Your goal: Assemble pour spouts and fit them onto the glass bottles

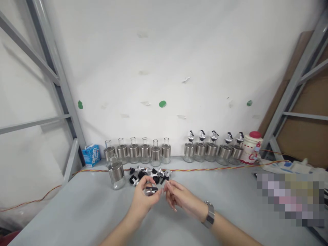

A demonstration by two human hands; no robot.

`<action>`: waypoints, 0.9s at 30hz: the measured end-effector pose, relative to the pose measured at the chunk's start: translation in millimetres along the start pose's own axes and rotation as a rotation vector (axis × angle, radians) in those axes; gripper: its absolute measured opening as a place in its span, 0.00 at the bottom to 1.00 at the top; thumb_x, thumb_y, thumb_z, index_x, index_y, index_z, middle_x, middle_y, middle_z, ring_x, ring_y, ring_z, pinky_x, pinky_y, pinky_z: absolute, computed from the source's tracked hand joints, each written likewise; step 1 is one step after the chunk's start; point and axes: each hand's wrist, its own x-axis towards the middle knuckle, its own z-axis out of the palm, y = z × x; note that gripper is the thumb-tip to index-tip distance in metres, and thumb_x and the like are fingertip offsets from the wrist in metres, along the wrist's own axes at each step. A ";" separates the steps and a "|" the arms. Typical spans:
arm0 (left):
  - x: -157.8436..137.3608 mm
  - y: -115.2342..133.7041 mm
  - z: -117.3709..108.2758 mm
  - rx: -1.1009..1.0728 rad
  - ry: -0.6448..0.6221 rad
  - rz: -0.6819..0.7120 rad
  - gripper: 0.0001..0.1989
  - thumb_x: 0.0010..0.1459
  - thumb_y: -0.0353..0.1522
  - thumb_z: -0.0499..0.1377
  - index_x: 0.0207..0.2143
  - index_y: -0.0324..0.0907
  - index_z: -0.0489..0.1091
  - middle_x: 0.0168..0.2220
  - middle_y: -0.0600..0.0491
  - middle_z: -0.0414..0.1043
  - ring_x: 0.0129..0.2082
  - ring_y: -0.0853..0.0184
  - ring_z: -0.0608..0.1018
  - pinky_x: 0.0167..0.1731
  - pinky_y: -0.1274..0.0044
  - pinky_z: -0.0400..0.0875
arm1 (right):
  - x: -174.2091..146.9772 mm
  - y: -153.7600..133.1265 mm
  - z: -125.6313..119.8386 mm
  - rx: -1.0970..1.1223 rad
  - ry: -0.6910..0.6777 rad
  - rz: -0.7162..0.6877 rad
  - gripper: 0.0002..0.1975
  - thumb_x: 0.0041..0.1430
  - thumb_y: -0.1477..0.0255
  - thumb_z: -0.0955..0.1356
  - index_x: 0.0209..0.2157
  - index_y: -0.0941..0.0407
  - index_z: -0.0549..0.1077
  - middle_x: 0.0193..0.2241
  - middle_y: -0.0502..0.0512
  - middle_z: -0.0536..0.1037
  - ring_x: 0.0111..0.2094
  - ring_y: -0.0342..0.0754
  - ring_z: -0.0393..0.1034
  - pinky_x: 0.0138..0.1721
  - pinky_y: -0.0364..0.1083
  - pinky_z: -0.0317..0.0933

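My left hand (145, 198) is closed around a pour spout (150, 191) with a silver cap and a black lever. Close by on the right, my right hand (179, 196) has loosely bent fingers, somewhat apart, with nothing visible in them; a watch is on that wrist. Just beyond my hands lies a pile of loose pour spouts (139, 172) in black, silver and clear parts. One glass bottle with a steel sleeve (116, 172) stands left of the pile, its neck open. Behind it is a row of similar bottles without spouts (145, 152).
At the back right stand several bottles with spouts fitted (212, 150). Beside them is a white container with a red lid (249, 148). A blue carton (91, 155) stands back left. A twisted cable (200, 169) crosses the grey table (84, 212). A pixelated patch covers the right side.
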 end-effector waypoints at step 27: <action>10.7 -4.5 -11.0 -0.285 -0.084 -0.155 0.15 0.48 0.43 0.56 0.28 0.40 0.61 0.12 0.65 0.49 0.11 0.80 0.53 0.11 0.86 0.46 | 6.2 7.6 -6.6 -0.096 0.021 0.034 0.23 0.48 0.50 0.61 0.26 0.58 0.61 0.12 0.45 0.64 0.13 0.37 0.57 0.15 0.38 0.53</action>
